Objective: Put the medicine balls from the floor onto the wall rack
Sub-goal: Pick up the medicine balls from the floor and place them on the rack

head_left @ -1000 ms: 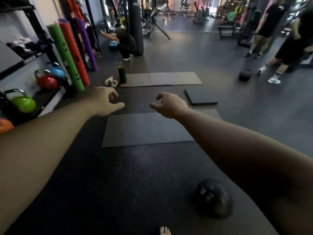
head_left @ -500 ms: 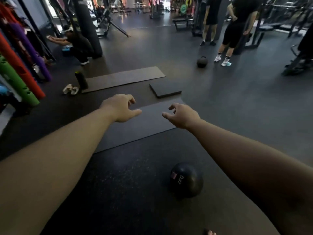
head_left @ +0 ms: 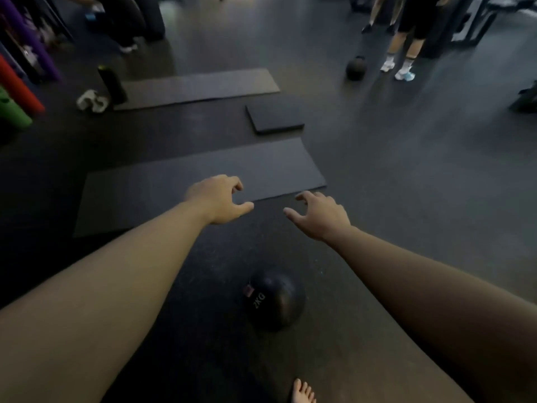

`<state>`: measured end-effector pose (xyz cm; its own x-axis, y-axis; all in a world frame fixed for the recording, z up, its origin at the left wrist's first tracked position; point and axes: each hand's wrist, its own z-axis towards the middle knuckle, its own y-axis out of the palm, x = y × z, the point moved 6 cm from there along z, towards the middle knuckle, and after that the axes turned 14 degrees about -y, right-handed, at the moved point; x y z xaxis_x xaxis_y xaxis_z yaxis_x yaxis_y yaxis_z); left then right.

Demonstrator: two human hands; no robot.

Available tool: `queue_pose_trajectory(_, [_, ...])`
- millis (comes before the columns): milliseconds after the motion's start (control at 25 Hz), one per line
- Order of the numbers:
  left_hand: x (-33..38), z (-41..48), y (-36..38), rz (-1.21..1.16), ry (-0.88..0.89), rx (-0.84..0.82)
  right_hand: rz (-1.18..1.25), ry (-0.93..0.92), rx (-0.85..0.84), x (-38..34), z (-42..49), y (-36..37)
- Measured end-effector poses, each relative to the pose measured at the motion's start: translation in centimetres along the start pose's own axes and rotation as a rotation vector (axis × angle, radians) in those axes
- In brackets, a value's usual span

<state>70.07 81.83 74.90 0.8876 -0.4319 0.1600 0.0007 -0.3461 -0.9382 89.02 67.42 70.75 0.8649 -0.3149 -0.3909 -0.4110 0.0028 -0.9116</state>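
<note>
One medicine ball [head_left: 274, 299] on floor [head_left: 406, 199]

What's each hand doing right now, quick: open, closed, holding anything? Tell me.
Left hand: open, fingers loosely curled, holding nothing.
Right hand: open, fingers spread, holding nothing.
The ball lies on the floor, untouched.

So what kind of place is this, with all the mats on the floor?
Most likely a gym. A black medicine ball marked 2KG sits on the rubber floor, exercise mats lie spread out, and a kettlebell stands farther off near someone's feet.
</note>
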Motion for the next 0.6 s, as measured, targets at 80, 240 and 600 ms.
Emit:
queue_pose_trajectory(80, [0.9,1.8,3.5,-0.002,-0.007,-0.048,0.0,0.019,-0.047,3.1,0.4,2.9])
queue_pose_trajectory(240, [0.9,6.9,11.8,-0.001,-0.04,-0.115,-0.015,0.059,-0.145,9.6,2.7,9.9])
queue_pose_trajectory(600, [-5.8,18.0,44.9,-0.161,-0.223,-0.368,0.072,0.156,-0.312,24.2,8.0,39.9])
